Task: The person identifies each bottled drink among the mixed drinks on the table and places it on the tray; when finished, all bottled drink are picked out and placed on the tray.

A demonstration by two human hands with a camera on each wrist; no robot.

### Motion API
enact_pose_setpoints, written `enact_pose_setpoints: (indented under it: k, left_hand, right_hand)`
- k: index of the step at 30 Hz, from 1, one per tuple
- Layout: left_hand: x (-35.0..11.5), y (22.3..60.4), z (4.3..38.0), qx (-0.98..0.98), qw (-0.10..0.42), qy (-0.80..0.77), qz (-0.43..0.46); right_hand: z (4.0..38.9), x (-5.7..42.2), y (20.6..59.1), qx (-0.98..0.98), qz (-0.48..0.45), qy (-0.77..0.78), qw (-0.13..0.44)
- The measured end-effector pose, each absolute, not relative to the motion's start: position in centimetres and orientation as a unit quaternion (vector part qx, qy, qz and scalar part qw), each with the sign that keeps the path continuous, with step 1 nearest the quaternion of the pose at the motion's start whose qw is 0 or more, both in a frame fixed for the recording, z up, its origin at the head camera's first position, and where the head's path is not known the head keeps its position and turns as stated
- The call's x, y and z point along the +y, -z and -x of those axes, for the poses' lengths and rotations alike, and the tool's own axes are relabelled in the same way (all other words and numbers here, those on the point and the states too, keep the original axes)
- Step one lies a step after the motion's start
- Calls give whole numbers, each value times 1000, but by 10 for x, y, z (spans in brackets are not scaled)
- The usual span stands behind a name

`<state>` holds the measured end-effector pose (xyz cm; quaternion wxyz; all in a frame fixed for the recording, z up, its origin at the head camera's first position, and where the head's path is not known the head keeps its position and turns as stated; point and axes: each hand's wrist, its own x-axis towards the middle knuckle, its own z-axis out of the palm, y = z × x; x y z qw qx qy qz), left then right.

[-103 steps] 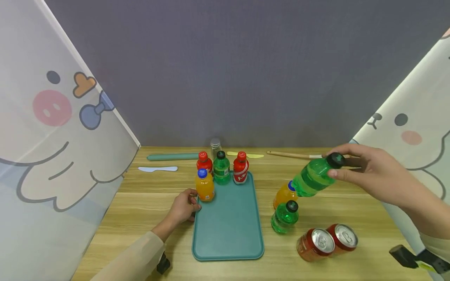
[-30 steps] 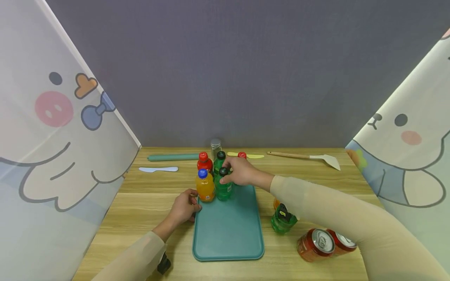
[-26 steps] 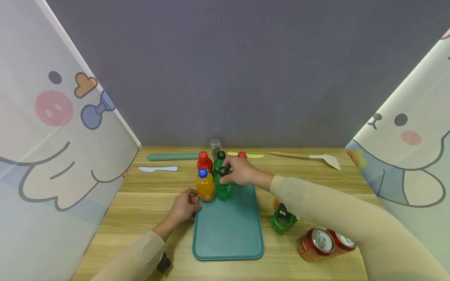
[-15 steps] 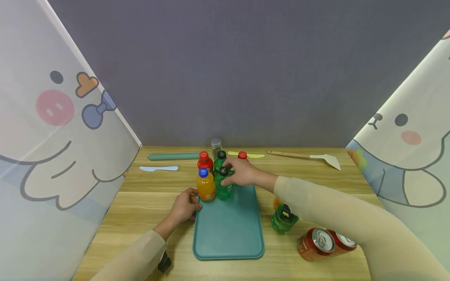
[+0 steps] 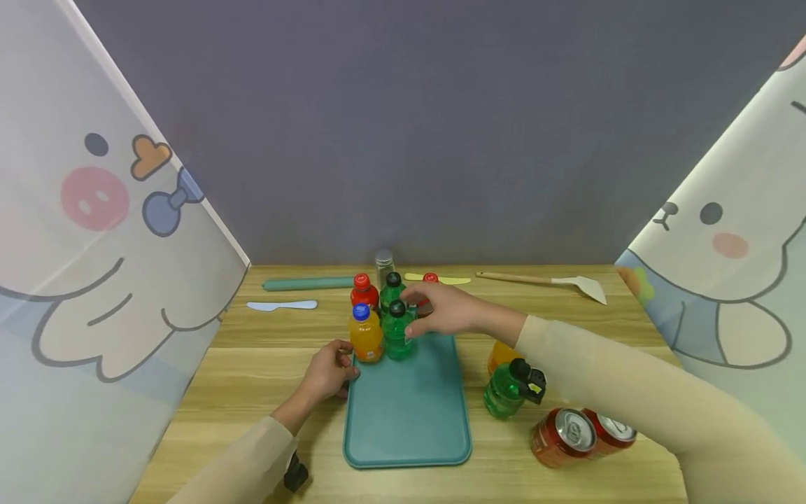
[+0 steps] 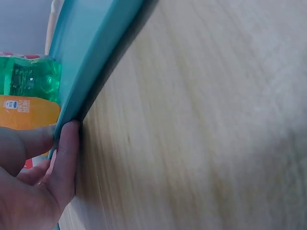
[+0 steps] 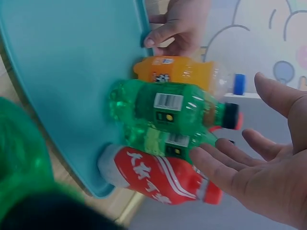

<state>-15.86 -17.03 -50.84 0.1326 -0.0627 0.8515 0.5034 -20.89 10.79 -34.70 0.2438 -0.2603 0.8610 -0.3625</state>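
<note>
My left hand (image 5: 326, 371) pinches the left edge of the teal tray (image 5: 409, 427), thumb over the rim in the left wrist view. On the tray a green bottle (image 5: 395, 341) with a black cap stands upright beside an orange drink bottle (image 5: 365, 341) with a blue cap. Just right of the green bottle, my right hand (image 5: 443, 308) has its fingers spread, apart from the bottle in the right wrist view (image 7: 268, 167). Behind stand another green bottle (image 5: 389, 292) and two red bottles, one at left (image 5: 363, 297) and one at right (image 7: 158, 175), partly hidden by the hand in the head view.
Right of the tray stand an orange bottle (image 5: 500, 355), a green bottle (image 5: 500, 397) and two red cans (image 5: 554, 444), partly under my right forearm. Along the back lie a teal rod (image 5: 308, 284), a blue knife (image 5: 282, 306), a yellow knife (image 5: 441, 279) and a spatula (image 5: 585, 285), near a glass jar (image 5: 384, 266).
My right hand has carried the green bottle from the right onto the tray, let go of it and drawn slightly right. My left hand stays at the tray's edge.
</note>
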Motion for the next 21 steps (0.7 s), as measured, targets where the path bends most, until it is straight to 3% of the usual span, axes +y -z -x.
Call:
enact_pose_setpoints:
  k: [12, 21]
  left_hand:
    - [-176, 511, 158, 845, 134, -515, 61]
    - [-173, 507, 155, 837, 134, -526, 64]
  right_hand:
    - [184, 169, 315, 861, 281, 382, 182]
    - [171, 217, 312, 873, 263, 392, 125]
